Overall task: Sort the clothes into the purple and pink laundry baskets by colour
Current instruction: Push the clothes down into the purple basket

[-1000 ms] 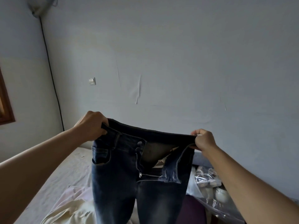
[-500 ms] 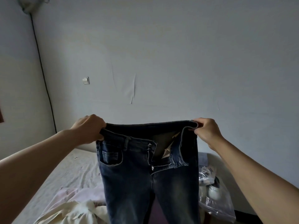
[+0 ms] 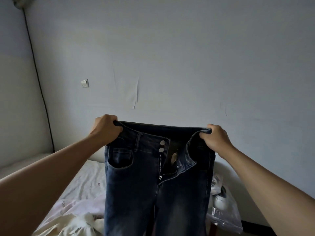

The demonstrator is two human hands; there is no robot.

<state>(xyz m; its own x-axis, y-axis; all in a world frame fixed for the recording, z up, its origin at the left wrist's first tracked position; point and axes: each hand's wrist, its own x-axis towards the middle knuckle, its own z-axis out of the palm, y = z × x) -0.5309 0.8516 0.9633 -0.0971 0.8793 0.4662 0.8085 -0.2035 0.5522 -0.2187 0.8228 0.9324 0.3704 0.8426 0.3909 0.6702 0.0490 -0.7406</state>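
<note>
You held the dark blue jeans [image 3: 153,181] up in front of you by the waistband, fly unzipped and both buttons undone, the legs hanging down past the bottom of the frame over the bed [image 3: 85,181]. Your left hand [image 3: 106,129] was curled tight round the waistband's left end, and your right hand [image 3: 215,138] gripped the right end the same way, so the waistband was stretched nearly level between them. Neither the purple nor the pink basket showed in view, so you could not tell from here how much had already been sorted. What was clear: this pair had not yet been dropped anywhere, and a heap of cream and pale pink clothes [image 3: 73,218] lay on the bed near its front edge, apparently waiting. As a dark item, the jeans probably belonged with the darks. A clear plastic bag [image 3: 225,213] sat beyond the bed's right edge.
</note>
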